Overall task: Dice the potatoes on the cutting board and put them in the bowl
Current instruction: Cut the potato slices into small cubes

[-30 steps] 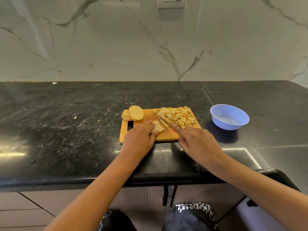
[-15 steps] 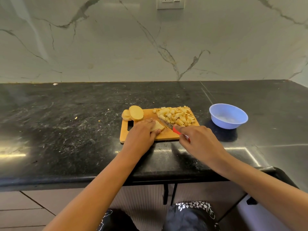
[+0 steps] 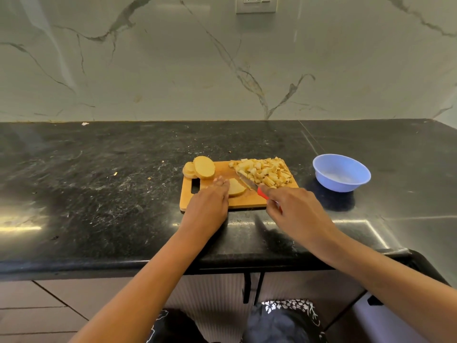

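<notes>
Head view, mid-frame: dicing step in hand, the bowl transfer not begun. Wooden cutting board (image 3: 247, 203) sits on the black countertop (image 3: 99, 181). Left hand (image 3: 207, 206) lies flat, fingers together, its fingertips pressing the left end of a half potato slice (image 3: 237, 187) at board centre. Right hand (image 3: 296, 211) grips the red-handled knife (image 3: 248, 182) by the handle, the blade angled up-left with its tip at the edge of the diced pile (image 3: 264, 172). The pile fills the board's upper right. Two uncut round slices (image 3: 203, 167) lean at the upper left corner of the board. Blue bowl (image 3: 333, 184) stands right of the board, apart from it; no potato visible inside. Likely next: bring the blade across the held half slice into strips, keeping the left fingertips back from the edge, then crosscut. The round slices come after that, then the pile goes over to the bowl.
</notes>
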The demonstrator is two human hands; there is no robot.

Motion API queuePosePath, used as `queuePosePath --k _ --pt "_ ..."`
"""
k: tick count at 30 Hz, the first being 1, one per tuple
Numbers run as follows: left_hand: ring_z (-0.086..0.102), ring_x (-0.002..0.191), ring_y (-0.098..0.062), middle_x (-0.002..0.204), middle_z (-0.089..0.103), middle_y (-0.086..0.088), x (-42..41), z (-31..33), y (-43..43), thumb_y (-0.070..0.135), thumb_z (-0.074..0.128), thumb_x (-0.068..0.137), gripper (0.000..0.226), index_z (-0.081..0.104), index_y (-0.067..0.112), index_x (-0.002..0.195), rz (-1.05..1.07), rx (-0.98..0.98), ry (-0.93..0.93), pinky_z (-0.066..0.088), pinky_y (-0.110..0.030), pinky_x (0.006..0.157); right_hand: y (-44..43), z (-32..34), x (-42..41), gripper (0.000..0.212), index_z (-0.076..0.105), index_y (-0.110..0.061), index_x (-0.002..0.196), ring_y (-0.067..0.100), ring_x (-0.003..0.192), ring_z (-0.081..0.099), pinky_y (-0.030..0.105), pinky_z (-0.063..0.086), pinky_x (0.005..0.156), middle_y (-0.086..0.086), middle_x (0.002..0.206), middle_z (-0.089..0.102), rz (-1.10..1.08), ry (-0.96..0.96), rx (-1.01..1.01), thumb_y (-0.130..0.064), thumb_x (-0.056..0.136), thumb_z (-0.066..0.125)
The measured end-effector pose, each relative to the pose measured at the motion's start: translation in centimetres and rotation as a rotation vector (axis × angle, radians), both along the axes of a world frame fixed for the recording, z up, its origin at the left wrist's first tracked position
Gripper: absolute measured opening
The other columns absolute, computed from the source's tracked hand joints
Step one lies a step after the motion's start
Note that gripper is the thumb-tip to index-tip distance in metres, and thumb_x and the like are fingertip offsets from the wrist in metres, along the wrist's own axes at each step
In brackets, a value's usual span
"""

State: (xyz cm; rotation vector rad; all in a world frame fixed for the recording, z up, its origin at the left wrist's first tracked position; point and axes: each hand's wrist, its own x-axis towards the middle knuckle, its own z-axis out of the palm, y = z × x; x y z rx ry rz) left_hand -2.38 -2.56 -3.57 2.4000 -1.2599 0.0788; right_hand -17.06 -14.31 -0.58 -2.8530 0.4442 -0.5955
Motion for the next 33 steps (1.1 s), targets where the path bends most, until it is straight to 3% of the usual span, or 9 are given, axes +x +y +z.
queuePosePath --k 3,6,11,21,27,33 --pt "0.024 0.143 -0.014 0.155 0.026 -0.003 -0.5 -0.1 1.1 0.022 0.032 0.103 0.045 0.032 0.013 0.147 0.060 -0.068 0.047 0.020 -0.028 0.114 -0.4 0.0 -0.9 0.041 0.050 -0.026 0.136 0.010 0.063 0.053 0.019 0.035 0.053 -0.005 0.081 0.064 -0.025 -0.006 0.012 -0.021 0.095 0.049" --pt "0.016 0.145 -0.014 0.157 0.022 -0.005 -1.0 -0.6 2.5 0.028 0.028 0.103 0.048 0.028 0.011 0.148 0.118 0.001 0.024 0.013 -0.029 0.116 -0.3 -0.4 -1.4 0.042 0.050 -0.027 0.136 0.012 0.068 0.057 0.026 0.044 0.061 -0.003 0.087 0.068 -0.016 0.020 0.016 -0.022 0.095 0.048" --pt "0.003 0.147 -0.013 0.159 0.010 -0.003 -1.2 -0.9 2.8 0.036 0.021 0.103 0.054 0.016 0.013 0.151 0.072 0.125 -0.002 0.000 -0.029 0.117 0.0 -0.4 -1.4 0.043 0.047 -0.028 0.138 0.011 0.067 0.050 0.024 0.034 0.058 -0.005 0.082 0.061 -0.018 0.019 -0.011 -0.023 0.095 0.045" --pt "0.003 0.147 -0.013 0.160 0.009 -0.002 -1.1 -0.7 2.4 0.036 0.021 0.104 0.054 0.014 0.012 0.151 0.044 0.168 -0.006 -0.001 -0.031 0.117 1.1 -0.5 -1.4 0.047 0.036 -0.027 0.145 0.009 0.071 0.051 0.025 0.044 0.062 -0.009 0.081 0.051 -0.034 0.086 0.002 -0.027 0.098 0.039" --pt "0.009 0.146 -0.015 0.159 0.015 -0.004 -0.1 0.0 1.0 0.033 0.027 0.103 0.055 0.015 0.011 0.151 0.027 0.111 -0.009 0.005 -0.031 0.117 0.7 -0.3 -1.0 0.045 0.041 -0.026 0.143 0.009 0.070 0.054 0.025 0.046 0.061 -0.006 0.085 0.061 -0.030 0.044 -0.001 -0.025 0.098 0.043" --pt "0.020 0.144 -0.014 0.156 0.026 -0.004 0.5 0.1 0.0 0.032 0.029 0.104 0.050 0.025 0.012 0.149 0.024 0.105 -0.049 0.012 -0.025 0.115 0.8 -0.5 -0.3 0.046 0.039 -0.025 0.143 0.008 0.071 0.051 0.023 0.042 0.060 -0.010 0.082 0.052 -0.023 0.062 -0.019 -0.026 0.098 0.043"
